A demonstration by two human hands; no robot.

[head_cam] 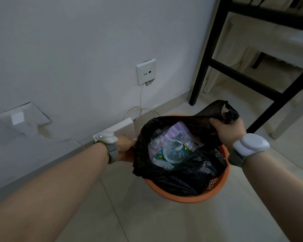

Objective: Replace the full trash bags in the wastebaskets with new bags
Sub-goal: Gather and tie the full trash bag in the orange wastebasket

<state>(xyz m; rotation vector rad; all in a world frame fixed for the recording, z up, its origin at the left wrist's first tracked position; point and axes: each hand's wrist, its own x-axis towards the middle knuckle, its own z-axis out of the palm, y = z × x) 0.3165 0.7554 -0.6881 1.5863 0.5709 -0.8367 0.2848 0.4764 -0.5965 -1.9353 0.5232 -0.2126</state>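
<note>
The left hand (pixel 125 148) grips the black bag (pixel 182 175) at nine o'clock of the orange wastebasket (pixel 180 199), the right hand (pixel 229 130) pinches its handle at two o'clock, and an uneven lift could spill the loose wrappers (pixel 171 147).

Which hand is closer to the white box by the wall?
Left. The left hand grips the black bag just beside the white box; the right hand grips it across the wastebasket.

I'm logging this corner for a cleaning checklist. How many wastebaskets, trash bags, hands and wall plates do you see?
wastebasket: 1
trash bag: 1
hands: 2, left hand and right hand
wall plates: 2
total: 6
</note>
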